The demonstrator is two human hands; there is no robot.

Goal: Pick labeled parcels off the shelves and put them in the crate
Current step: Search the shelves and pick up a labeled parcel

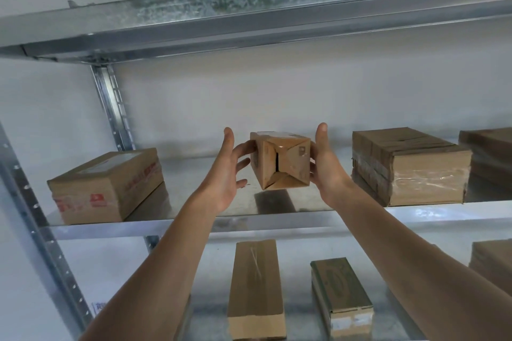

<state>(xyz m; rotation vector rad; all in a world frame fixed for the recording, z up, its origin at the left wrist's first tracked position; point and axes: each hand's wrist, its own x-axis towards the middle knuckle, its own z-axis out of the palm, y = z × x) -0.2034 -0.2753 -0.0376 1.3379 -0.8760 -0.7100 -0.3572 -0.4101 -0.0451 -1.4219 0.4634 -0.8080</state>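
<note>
A small taped cardboard parcel (pixel 280 161) hangs tilted just above the middle metal shelf (pixel 194 225), its folded end facing me and its shadow on the shelf below. My left hand (pixel 225 171) touches the parcel's left side with its fingertips, thumb raised. My right hand (pixel 327 166) grips the right side, fingers wrapped behind the parcel and thumb up. No crate is in view.
On the same shelf lie a red-printed box (pixel 106 184) at left, a taped bundle (pixel 410 166) at right and another box (pixel 487 152) at the far right edge. The lower shelf holds a long carton (pixel 256 288), a green-topped box (pixel 340 296) and another box (pixel 491 260). An upright post (pixel 110 102) stands at left.
</note>
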